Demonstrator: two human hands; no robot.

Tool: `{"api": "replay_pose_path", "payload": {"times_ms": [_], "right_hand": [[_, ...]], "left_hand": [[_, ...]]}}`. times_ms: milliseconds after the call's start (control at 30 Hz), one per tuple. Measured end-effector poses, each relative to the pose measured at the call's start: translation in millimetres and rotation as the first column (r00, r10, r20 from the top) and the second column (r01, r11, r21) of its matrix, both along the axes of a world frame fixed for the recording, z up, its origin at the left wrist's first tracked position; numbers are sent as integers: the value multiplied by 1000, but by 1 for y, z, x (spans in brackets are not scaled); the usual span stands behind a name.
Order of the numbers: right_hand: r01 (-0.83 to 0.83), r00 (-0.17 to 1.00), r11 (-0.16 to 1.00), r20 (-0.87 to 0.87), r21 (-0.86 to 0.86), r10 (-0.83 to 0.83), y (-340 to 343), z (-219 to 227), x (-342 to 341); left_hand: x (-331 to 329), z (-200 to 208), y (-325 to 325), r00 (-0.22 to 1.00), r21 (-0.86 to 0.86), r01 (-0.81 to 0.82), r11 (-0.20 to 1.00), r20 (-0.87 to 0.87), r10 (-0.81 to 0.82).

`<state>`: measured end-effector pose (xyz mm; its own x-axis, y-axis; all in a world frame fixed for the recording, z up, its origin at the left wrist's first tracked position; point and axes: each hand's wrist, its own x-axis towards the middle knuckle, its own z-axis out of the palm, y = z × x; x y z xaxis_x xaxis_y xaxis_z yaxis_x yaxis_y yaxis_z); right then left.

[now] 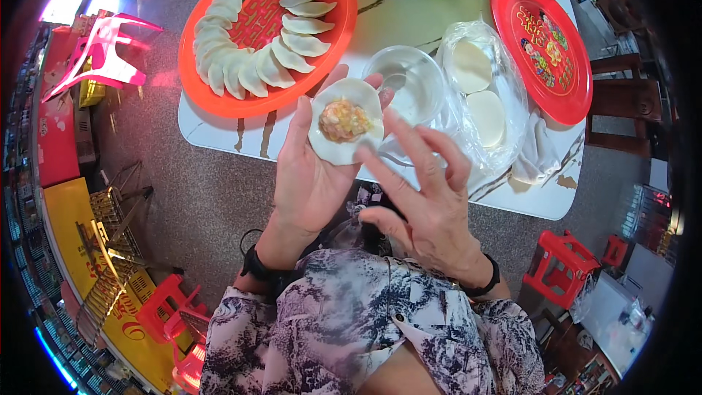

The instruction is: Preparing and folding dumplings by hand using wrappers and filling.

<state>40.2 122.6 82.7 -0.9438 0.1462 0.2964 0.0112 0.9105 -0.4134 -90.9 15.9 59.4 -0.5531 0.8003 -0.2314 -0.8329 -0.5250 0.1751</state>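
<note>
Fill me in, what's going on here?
A person's open left hand bears a wrapper topped with filling, not yet folded. The right hand is at its lower-right edge. Folded dumplings curve around the orange plate, and two bare wrappers lie with the plastic bag.

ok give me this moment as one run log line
left hand: supports round wrapper, filling on top | right hand: at wrapper's edge | orange tray: folded dumplings | nearby: clear bowl

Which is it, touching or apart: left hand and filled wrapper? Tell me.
Touching. The head view shows the filled wrapper lying on the left hand, with no gap along its lower left edge.
</note>
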Motion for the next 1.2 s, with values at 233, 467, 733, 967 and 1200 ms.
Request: {"api": "replay_pose_path", "payload": {"times_ms": [233, 467, 733, 967, 1200], "right_hand": [[-9, 1000, 999, -2, -38, 9, 1, -1, -4], [242, 970, 970, 29, 37, -243, 40, -16, -21], [165, 979, 983, 108, 84, -173, 42, -42, -39], [105, 994, 993, 25, -46, -104, 39, -14, -35], [22, 1000, 995, 15, -100, -21, 9, -5, -54]], "left_hand": [[0, 2, 5, 997, -61, -51, 997, -67, 46], [-12, -5, -10, 993, -28, -112, 993, -43, 110], [-13, -10, -22, 991, -20, -116, 993, 72, 117], [-8, -12, -13, 999, -68, -52, 996, 6, 52], [1, -16, -12, 997, 263, 49, 964, 46, -63]]}}
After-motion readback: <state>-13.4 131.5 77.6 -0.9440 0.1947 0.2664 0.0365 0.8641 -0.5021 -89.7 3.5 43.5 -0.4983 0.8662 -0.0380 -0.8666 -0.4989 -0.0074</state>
